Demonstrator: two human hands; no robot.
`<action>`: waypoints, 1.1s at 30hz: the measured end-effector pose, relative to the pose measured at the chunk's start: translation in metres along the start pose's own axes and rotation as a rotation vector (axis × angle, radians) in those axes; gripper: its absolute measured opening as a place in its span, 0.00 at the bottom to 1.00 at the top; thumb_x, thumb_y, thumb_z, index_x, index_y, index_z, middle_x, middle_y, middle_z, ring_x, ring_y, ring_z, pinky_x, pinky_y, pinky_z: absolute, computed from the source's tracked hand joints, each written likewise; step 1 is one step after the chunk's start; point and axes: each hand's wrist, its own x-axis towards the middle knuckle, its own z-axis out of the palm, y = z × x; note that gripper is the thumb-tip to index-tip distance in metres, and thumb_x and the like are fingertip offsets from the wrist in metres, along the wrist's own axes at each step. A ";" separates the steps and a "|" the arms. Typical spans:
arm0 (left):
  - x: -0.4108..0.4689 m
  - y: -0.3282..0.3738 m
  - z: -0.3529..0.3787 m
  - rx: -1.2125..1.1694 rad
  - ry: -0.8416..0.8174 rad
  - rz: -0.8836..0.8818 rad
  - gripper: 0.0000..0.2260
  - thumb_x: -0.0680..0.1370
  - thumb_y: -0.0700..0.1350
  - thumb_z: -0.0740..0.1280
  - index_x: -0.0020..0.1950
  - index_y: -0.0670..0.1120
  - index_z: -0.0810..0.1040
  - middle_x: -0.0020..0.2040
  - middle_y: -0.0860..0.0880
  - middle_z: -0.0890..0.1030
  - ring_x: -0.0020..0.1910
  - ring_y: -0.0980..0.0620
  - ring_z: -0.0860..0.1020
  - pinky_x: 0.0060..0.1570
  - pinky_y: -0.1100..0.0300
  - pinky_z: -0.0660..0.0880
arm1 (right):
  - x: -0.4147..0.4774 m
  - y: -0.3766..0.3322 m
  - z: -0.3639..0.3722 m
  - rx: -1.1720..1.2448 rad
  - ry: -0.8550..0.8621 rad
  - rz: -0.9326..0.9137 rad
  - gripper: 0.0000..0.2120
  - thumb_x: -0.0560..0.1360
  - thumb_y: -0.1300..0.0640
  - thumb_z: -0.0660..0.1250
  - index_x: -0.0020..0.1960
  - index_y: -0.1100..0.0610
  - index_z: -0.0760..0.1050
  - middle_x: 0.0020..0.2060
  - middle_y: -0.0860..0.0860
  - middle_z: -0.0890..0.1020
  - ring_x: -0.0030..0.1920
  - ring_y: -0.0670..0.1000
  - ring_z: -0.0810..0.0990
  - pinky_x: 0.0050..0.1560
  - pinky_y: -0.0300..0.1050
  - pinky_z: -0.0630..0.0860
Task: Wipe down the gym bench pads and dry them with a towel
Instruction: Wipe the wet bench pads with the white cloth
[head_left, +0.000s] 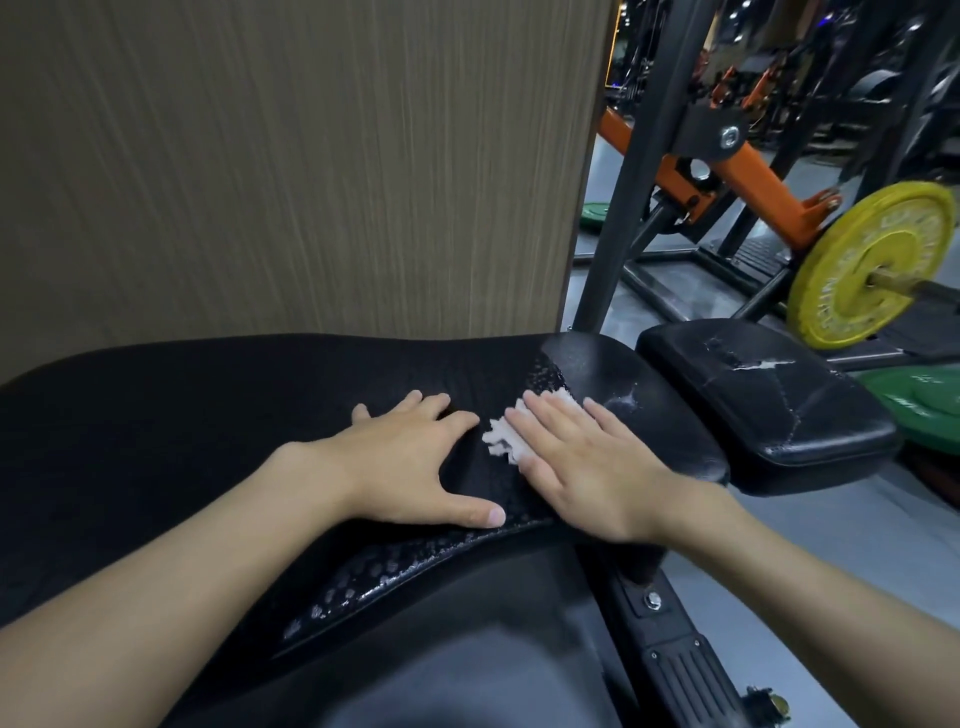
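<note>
A long black bench pad (208, 405) runs across the middle of the head view, its near edge wet with droplets. My left hand (415, 457) lies flat on the pad with fingers spread, holding nothing. Just to its right, my right hand (582, 462) presses flat on a small white cloth (501, 441), which shows only at the fingertips; the rest is hidden under the palm. A second, cracked black seat pad (769, 400) sits to the right, with a narrow gap between the two pads.
A wood-grain wall panel (291, 156) stands close behind the bench. To the right are a black and orange machine frame (727, 171), a yellow weight plate (872, 260) on a bar and a green plate (930, 405). The bench's black frame rail (675, 654) runs toward me.
</note>
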 end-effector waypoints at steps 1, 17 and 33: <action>0.002 0.002 0.000 0.006 -0.007 -0.007 0.50 0.64 0.78 0.62 0.79 0.58 0.48 0.81 0.50 0.45 0.79 0.47 0.42 0.72 0.31 0.48 | 0.016 0.007 -0.001 0.015 -0.019 0.032 0.30 0.81 0.40 0.36 0.81 0.47 0.45 0.81 0.47 0.47 0.80 0.48 0.43 0.78 0.51 0.40; 0.011 0.007 0.000 -0.011 -0.038 -0.049 0.51 0.62 0.79 0.62 0.78 0.64 0.45 0.81 0.50 0.42 0.79 0.46 0.39 0.71 0.28 0.46 | 0.090 0.046 -0.002 0.070 -0.061 0.205 0.28 0.83 0.43 0.41 0.81 0.51 0.47 0.81 0.51 0.48 0.80 0.51 0.43 0.78 0.57 0.41; 0.034 0.034 -0.003 -0.003 -0.003 0.054 0.49 0.64 0.78 0.62 0.79 0.61 0.49 0.81 0.52 0.45 0.79 0.48 0.42 0.70 0.28 0.48 | 0.037 0.071 0.003 0.065 -0.038 0.226 0.28 0.83 0.41 0.41 0.81 0.47 0.45 0.81 0.48 0.46 0.80 0.49 0.42 0.78 0.52 0.40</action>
